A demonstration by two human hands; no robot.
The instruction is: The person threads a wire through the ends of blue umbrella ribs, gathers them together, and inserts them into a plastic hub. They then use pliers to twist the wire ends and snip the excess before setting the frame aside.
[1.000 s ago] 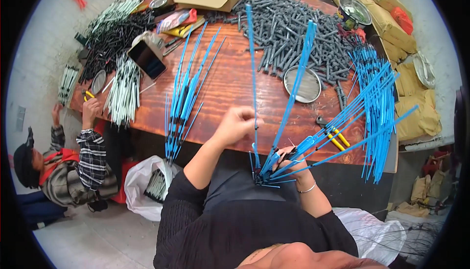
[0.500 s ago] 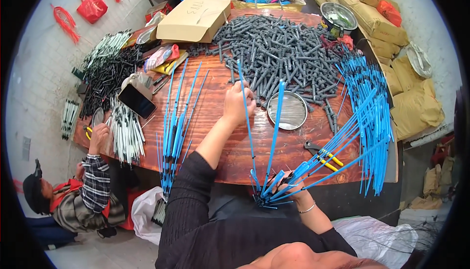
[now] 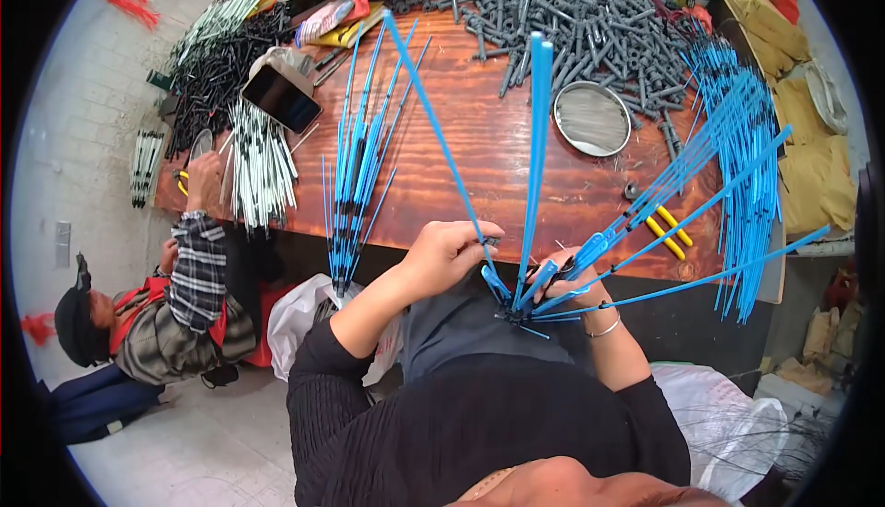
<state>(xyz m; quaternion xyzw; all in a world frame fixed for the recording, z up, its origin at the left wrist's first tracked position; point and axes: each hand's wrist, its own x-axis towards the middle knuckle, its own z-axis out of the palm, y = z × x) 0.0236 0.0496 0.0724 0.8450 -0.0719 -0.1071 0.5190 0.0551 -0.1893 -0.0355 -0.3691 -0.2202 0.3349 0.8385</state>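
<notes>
My right hand (image 3: 570, 278) is closed around the hub end of a blue umbrella frame (image 3: 537, 166), whose thin ribs fan out upward and to the right. Its dark joints gather just in front of my lap. Left of that hub, my left hand (image 3: 452, 253) pinches a small dark grey plastic piece (image 3: 492, 241) at its fingertips, beside one upright rib. Fingers partly cover the piece, so its full shape is hidden. On the table beyond lies a big heap of grey plastic tubes (image 3: 572, 18), with a round tin of thin metal pins (image 3: 593, 120) at its near edge.
Yellow-handled pliers (image 3: 666, 230) lie right of the frame. Blue ribs (image 3: 747, 184) pile along the right edge; another blue bundle (image 3: 355, 157) lies left. A phone (image 3: 281, 99) leans near white ribs (image 3: 258, 161). A co-worker (image 3: 175, 300) sits at the left.
My left hand has come back from the grey heap toward the frame's hub, with a grey piece at its fingertips. The view has tilted downward; the right hand keeps its hold.
</notes>
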